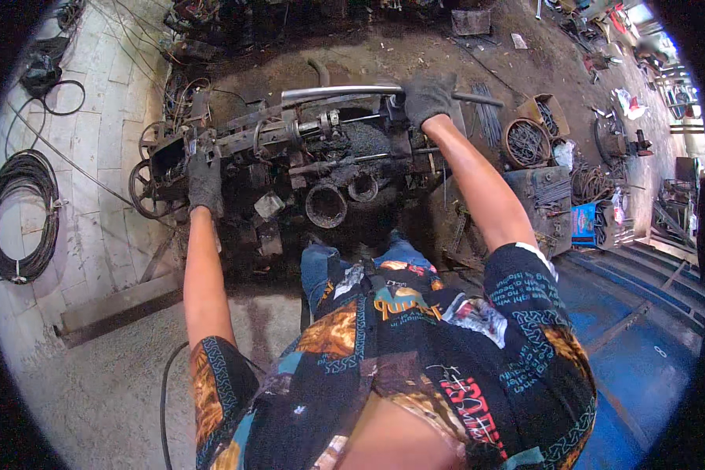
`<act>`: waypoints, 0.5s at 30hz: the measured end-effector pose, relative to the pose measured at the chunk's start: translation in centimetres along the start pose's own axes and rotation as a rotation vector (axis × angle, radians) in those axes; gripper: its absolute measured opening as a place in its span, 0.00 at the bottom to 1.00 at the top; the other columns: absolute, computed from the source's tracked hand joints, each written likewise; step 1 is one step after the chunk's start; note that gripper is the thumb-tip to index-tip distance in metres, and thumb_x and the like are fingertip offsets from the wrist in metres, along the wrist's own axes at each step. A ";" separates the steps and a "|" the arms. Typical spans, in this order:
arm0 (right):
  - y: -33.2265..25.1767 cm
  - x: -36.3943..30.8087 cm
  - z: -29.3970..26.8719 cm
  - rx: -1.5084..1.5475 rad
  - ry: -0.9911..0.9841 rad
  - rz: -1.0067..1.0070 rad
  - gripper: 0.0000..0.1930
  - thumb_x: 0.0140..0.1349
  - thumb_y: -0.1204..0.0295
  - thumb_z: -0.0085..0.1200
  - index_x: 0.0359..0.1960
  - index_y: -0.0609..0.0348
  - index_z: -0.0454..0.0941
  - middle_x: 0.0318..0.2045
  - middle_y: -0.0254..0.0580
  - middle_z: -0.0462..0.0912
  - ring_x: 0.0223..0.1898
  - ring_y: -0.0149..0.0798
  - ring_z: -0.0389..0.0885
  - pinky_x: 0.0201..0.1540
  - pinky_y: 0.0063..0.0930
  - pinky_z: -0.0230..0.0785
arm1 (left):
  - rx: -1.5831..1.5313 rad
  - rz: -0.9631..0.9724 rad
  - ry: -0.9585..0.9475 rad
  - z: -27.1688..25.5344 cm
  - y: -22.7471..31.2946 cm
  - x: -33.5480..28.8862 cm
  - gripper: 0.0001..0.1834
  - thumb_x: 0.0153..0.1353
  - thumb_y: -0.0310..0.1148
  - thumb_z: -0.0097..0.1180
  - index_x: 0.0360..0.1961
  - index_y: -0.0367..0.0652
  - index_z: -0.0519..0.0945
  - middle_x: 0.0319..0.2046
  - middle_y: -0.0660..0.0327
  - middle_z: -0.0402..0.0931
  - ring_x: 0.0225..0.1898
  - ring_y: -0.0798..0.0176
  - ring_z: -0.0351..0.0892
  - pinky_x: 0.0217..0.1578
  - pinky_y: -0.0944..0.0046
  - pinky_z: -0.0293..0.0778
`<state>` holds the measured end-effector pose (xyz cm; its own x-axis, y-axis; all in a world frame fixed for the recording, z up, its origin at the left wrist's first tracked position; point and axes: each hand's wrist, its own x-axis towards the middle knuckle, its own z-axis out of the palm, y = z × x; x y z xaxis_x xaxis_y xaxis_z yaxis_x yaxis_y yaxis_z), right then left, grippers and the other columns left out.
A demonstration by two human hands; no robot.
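A dim, cluttered workshop was seen from above, with a stained earthen floor (384,59) across the top of the frame, pale slabs (113,86) at the left and a blue surface (642,352) at the lower right. In the upper centre, a long, grimy machine (272,139) was set crosswise, with a spoked handwheel (132,188) at its left end and a heap of dark grit (368,141) near its right. A silver bar (333,92) was positioned along the machine's far edge; its right part was covered by the gloved right hand (428,100), whose fingers appeared to be clamped around it, though their tips were hidden. The gloved left hand (205,182) was rested on the machine's left end, beside the handwheel; whether its fingers were closed on any part could not be told. Because a long stretch of bar was left reaching leftward from the grip, it could be tipped or dropped onto the machine if the glove slipped. Whether anything was turning could not be judged; if so, a glove could be snagged and fingers pinched. Loose thin rods (487,123) at the upper right could be knocked by a sideways swing.
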<state>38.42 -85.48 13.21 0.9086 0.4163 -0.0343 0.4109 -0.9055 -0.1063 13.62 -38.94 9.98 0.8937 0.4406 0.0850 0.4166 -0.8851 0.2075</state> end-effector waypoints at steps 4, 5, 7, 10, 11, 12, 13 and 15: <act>1.5 1.6 0.1 -0.058 -0.029 -0.080 0.15 0.53 0.63 0.58 0.44 0.43 0.85 0.51 0.49 0.82 0.58 0.52 0.76 0.61 0.65 0.56 | -0.057 -0.027 -0.020 -1.6 2.9 -0.4 0.34 0.71 0.47 0.47 0.70 0.34 0.61 0.70 0.39 0.56 0.72 0.39 0.52 0.71 0.50 0.51; 2.2 1.9 0.2 -0.014 -0.129 -0.128 0.18 0.52 0.63 0.59 0.48 0.43 0.84 0.53 0.51 0.81 0.61 0.52 0.73 0.64 0.69 0.51 | -0.057 -0.026 -0.017 -1.7 3.7 -0.4 0.34 0.71 0.47 0.47 0.70 0.34 0.61 0.70 0.39 0.56 0.72 0.39 0.52 0.71 0.50 0.51; 3.5 0.9 1.1 0.040 0.062 -0.172 0.21 0.52 0.64 0.60 0.51 0.43 0.82 0.55 0.54 0.79 0.61 0.53 0.72 0.64 0.69 0.50 | -0.043 -0.017 -0.021 -1.7 5.5 -0.3 0.34 0.72 0.49 0.45 0.70 0.35 0.62 0.71 0.40 0.55 0.72 0.39 0.53 0.71 0.49 0.52; 2.5 -0.3 2.5 0.114 0.625 -0.304 0.26 0.52 0.66 0.62 0.56 0.51 0.78 0.54 0.59 0.78 0.59 0.53 0.75 0.64 0.63 0.56 | 0.077 0.142 0.074 -0.3 2.0 -2.0 0.33 0.72 0.47 0.45 0.70 0.35 0.62 0.71 0.40 0.54 0.73 0.40 0.52 0.71 0.50 0.51; 2.2 -2.3 1.9 0.478 0.604 -0.083 0.25 0.54 0.66 0.60 0.56 0.55 0.77 0.55 0.58 0.78 0.58 0.53 0.75 0.64 0.58 0.58 | 0.077 0.127 0.070 -0.2 1.8 -2.4 0.33 0.72 0.47 0.45 0.70 0.35 0.62 0.71 0.40 0.54 0.73 0.40 0.52 0.71 0.50 0.51; 2.5 -3.4 1.5 0.830 0.565 0.157 0.25 0.57 0.66 0.58 0.57 0.60 0.76 0.55 0.58 0.78 0.57 0.53 0.76 0.63 0.53 0.61 | 0.115 0.148 0.032 -0.7 2.3 -2.5 0.33 0.72 0.46 0.46 0.70 0.34 0.62 0.71 0.40 0.55 0.73 0.40 0.52 0.71 0.50 0.51; 3.3 -3.4 4.1 1.070 0.272 0.362 0.23 0.60 0.67 0.55 0.56 0.62 0.75 0.52 0.55 0.80 0.54 0.51 0.78 0.59 0.47 0.66 | 0.157 0.161 -0.007 -1.1 2.7 -2.9 0.33 0.72 0.45 0.47 0.70 0.34 0.62 0.71 0.39 0.55 0.73 0.40 0.52 0.71 0.50 0.52; 5.3 -4.8 15.9 1.290 -0.068 0.551 0.21 0.64 0.67 0.52 0.56 0.63 0.74 0.49 0.52 0.82 0.50 0.48 0.80 0.56 0.42 0.71 | 0.187 0.104 0.025 -1.7 3.6 -4.4 0.33 0.71 0.45 0.48 0.69 0.33 0.62 0.70 0.38 0.57 0.72 0.39 0.54 0.71 0.50 0.53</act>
<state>35.06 -90.94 -2.98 0.9077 0.0742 -0.4130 -0.3832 -0.2546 -0.8879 10.90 -43.78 12.03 0.9302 0.3465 0.1211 0.3476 -0.9375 0.0124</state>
